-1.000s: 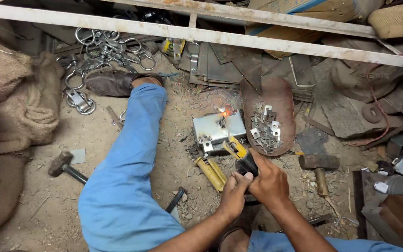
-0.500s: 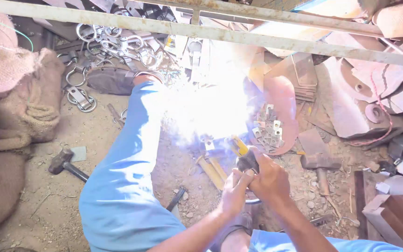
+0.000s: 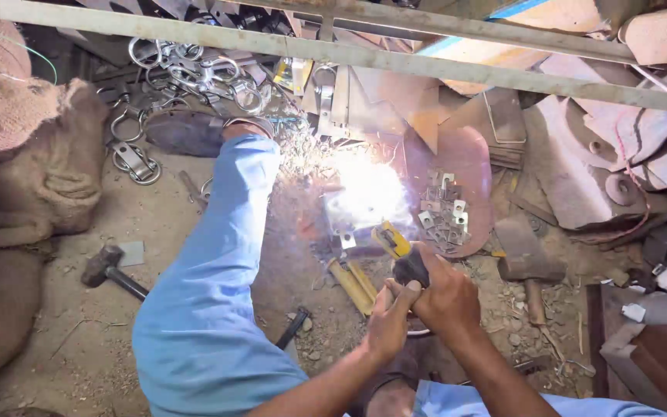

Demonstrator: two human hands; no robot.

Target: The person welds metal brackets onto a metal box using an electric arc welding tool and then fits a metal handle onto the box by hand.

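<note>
**sparky_42:** So what stage is this? Looks to me like the weld is live right now. Both hands are wrapped around the black-handled, yellow-jawed electrode holder [image 3: 400,253]: the right hand [image 3: 448,297] is fisted tight over the grip, and the left hand [image 3: 390,320] is curled up against it from below, fingers closed, steadying it.

**rustbucket:** Agreed, mid-bead I'd say. The white arc glare [image 3: 366,194] sits just ahead of the hands, right on the small grey steel plate [image 3: 343,232] lying on the dirt floor. You can't really see the joint itself, the flash washes it out.

**sparky_42:** What would the next bit need, you reckon?

**rustbucket:** My guess: hold that two-handed grip steady and creep the tip along the seam, keeping the gap even. Sparks are landing close to the light blue trouser leg [image 3: 210,286] stretched out left of the hands, so that's the risk.

**sparky_42:** How does the plate look otherwise?

**rustbucket:** Flat, dull grey, a little tab with a hole at the near edge. Just right of the glare there's a rusty brown curved metal pan [image 3: 472,166] full of small silvery brackets [image 3: 443,216]. Two yellowish wooden sticks [image 3: 355,284] lie just left of the hands, and a dark sledge hammer [image 3: 530,266] rests to their right.
</note>
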